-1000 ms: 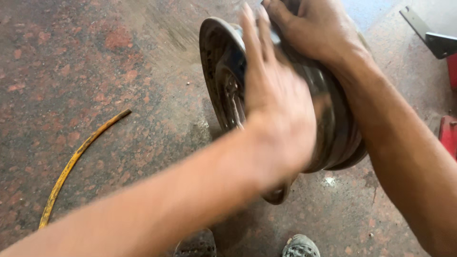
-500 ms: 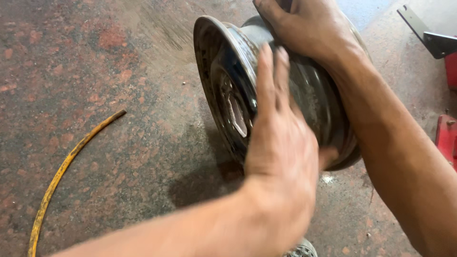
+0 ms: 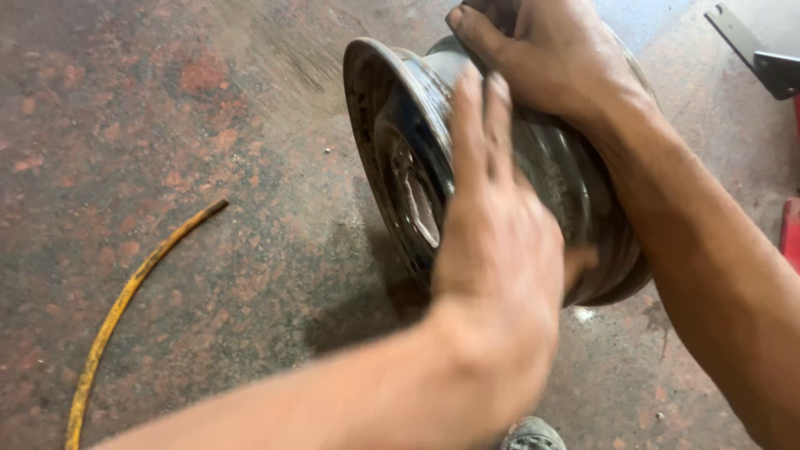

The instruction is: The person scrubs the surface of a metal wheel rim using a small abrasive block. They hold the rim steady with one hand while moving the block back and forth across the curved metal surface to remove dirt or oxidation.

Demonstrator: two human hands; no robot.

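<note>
A bare steel wheel rim [image 3: 400,158], dark and dusty, stands upright on its edge on the stained floor, its dished face turned to the left. My right hand [image 3: 550,62] lies over the top of the rim's barrel, fingers curled on it. My left hand [image 3: 492,242] is flat with fingers together and pressed against the near side of the barrel; it looks motion-blurred. The rim's right side is hidden behind my arms.
A curved yellow strip [image 3: 125,304] lies on the reddish-brown floor to the left. A dark metal bracket [image 3: 762,50] sits at the top right, a red object [image 3: 790,233] at the right edge. A shoe tip [image 3: 532,435] shows at the bottom.
My left hand slid down and back along the rim's barrel toward me. The rim has rolled slightly left. My right hand stayed on top.
</note>
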